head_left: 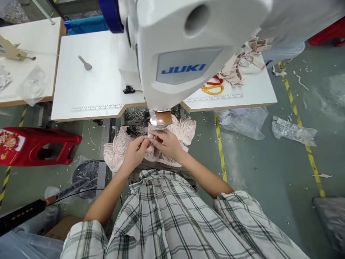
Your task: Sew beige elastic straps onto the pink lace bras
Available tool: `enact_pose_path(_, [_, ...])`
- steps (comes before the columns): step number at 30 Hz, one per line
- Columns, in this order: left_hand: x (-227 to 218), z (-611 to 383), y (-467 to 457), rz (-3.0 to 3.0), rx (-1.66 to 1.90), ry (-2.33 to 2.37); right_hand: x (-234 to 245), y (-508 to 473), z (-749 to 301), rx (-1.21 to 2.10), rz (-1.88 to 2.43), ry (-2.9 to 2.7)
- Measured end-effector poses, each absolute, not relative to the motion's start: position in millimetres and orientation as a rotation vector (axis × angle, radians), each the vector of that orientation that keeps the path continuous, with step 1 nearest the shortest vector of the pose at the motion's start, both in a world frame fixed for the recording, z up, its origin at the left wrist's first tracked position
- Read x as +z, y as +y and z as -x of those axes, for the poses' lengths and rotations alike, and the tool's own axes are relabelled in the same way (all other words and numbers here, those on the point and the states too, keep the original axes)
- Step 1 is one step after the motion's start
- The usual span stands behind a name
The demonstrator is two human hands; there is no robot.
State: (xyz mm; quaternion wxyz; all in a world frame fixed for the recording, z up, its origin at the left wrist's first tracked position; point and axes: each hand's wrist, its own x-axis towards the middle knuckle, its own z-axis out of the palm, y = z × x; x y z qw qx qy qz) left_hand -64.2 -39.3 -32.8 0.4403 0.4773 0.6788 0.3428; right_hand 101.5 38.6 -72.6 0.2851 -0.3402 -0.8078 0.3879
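A pale pink lace bra lies across my lap, with its cups spread to both sides below the sewing machine. My left hand pinches a small edge of the bra between thumb and fingers. Close beside it, my right hand is closed on the same edge, its fingertips meeting the left ones. Both hands are just under the machine's head, by its orange-tinted guard. The needle area is hidden behind that guard.
On the white table are red- and yellow-handled scissors, pink fabric strips and a grey spoon-shaped tool. A red stool is at left. Plastic bags hang or lie at right.
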Motion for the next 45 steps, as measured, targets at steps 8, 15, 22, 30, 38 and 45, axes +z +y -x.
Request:
enact_pose_path(8, [-45.8, 47.7, -23.0, -1.123, 0.879, 1.746, -100.3, 36.8, -101.4, 0.718, 0.769, -2.275])
enact_pose_path(15, [-55.1, 53.9, -16.8, -1.482, 0.764, 1.862, -86.4, 165.8, -172.8, 0.477, 1.2, -2.394])
enact_pose_path(22, [-72.9, 71.8, -17.5, -1.718, 0.558, 1.924, -30.8, 292.7, -231.7, 0.339, 1.423, -2.523])
enact_pose_path(30, [-36.0, 77.9, -22.6, -1.33, 0.588, 1.855, -41.2, 192.2, -264.3, 0.42, 1.454, -2.532])
enact_pose_path(38, [-8.6, 63.0, -10.5, -0.984, 0.95, 1.612, -37.6, 35.9, -239.1, 0.771, 1.212, -2.317])
enact_pose_path(45, [-13.1, 52.7, -12.0, -0.608, 1.069, 1.368, -44.5, 6.0, -200.5, 0.654, 1.034, -2.316])
